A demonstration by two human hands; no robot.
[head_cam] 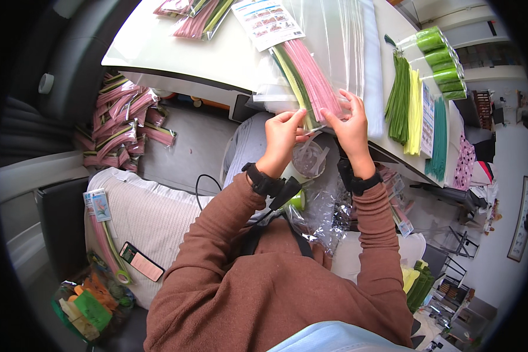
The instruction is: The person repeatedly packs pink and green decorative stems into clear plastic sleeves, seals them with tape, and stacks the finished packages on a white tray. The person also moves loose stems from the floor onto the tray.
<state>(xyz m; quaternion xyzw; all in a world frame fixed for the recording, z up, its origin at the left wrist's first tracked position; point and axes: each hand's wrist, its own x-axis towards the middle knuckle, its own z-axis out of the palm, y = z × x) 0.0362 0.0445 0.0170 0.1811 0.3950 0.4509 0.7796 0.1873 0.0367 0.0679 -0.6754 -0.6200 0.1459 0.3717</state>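
Both hands are at the near edge of the white table (229, 72), at the lower end of a clear plastic bag. Pink pipe cleaners (310, 75) lie in it beside green and yellow-green ones (293, 81); a printed card (268, 22) covers their far end. My left hand (284, 136) pinches the bag's end by the green stems between thumb and index finger. At the pink ends, my right hand (351, 127) grips the bag's corner, thumb on top. Flat clear bags (334, 39) lie stacked under and beside the bundle.
Green (397, 101), yellow (413, 110) and teal pipe cleaners (438, 136) lie at the table's right, near green tape rolls (444, 66). Filled packets (119, 119) are heaped on the floor at left. A phone (141, 261) rests on the sofa; a tub (308, 158) stands below the hands.
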